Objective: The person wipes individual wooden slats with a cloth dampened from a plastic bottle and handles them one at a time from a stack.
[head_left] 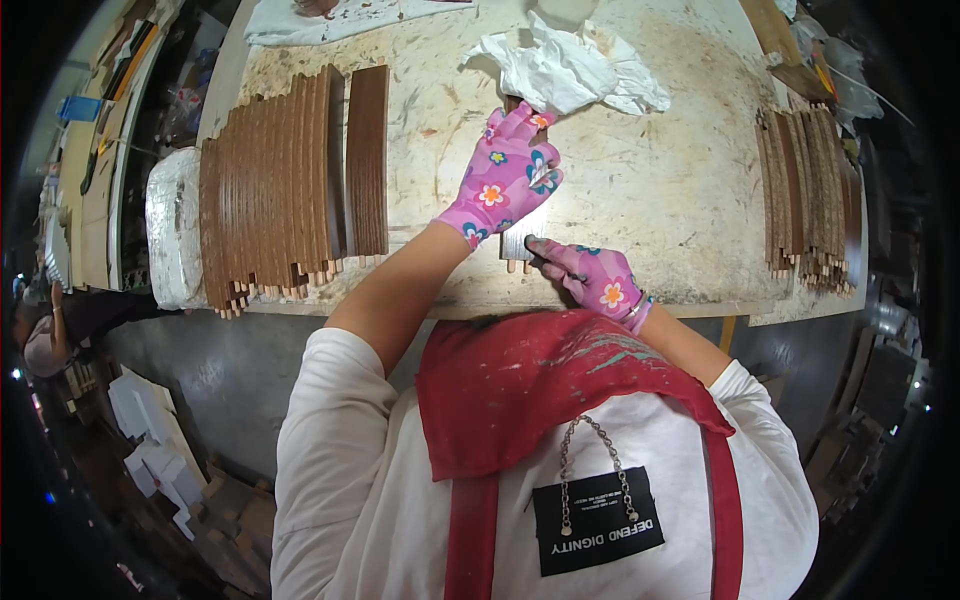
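A dark brown wooden slat (522,246) lies lengthwise before me on the worktable, with pale dowels sticking out of its near end. My left hand (505,175), in a pink flowered glove, rests palm down over the slat's middle and far part, its fingers stretched away from me. Just past those fingertips is a crumpled white cloth or paper (570,70), which covers the far end of the slat. My right hand (600,277), gloved alike with dark-stained fingertips, grips the slat's near right edge, thumb on top. Its other fingers are partly hidden.
Upright brown slats (270,190) stand in a row at the left, with one more slat (368,160) apart beside them. Another row of slats (808,195) is at the right. A plastic-wrapped bundle (174,230) sits by the left edge. A white cloth (340,22) lies at the far left.
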`<state>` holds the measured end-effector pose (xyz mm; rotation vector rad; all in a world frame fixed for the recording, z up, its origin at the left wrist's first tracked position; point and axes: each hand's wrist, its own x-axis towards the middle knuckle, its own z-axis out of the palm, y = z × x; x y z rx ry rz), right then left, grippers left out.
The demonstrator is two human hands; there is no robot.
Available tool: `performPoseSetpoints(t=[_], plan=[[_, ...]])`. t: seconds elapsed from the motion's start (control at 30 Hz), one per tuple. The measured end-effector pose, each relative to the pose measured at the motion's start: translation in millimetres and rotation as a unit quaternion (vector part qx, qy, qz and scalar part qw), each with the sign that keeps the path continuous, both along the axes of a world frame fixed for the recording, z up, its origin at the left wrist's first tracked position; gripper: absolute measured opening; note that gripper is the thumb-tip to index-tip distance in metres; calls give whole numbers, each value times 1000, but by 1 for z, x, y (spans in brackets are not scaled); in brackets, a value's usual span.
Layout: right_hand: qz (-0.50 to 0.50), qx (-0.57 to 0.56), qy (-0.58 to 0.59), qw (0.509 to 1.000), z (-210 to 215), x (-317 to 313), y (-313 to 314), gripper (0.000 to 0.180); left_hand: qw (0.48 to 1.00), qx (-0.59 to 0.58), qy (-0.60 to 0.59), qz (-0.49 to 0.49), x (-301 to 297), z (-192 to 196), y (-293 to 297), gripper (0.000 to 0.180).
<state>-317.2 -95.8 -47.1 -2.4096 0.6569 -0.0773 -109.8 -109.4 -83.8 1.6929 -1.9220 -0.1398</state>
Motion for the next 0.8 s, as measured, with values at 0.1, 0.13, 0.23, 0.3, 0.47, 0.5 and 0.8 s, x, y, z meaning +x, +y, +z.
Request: performPoseSetpoints(t=[0.1,0.13,0.23,0.3,0.47,0.5,0.8], plan=[[-48,7,-77,996,-16,-1,2,44,1000,-2,1,-5,-1,2,-1,15],[-57,0,-94,994,-15,1,1,46,1000,0,1,-6,-1,2,-1,15],[-45,-11,-70,996,-10,2,2,48,1000,0,-2,-5,0,1,-1,15],[-23,1,-21,999,0,5,1,48,1000,3,2,0,0,1,0,15],[-6,-25,-24,999,-4,0,1,49,1000,5,4,-1,-1,0,-1,15],[-16,-23,-63,998,-5,0,1,49,1000,2,5,-5,0,0,-2,15],[0,-70,-36,997,0,3,2,47,1000,24,4,5,-1,2,-1,16]])
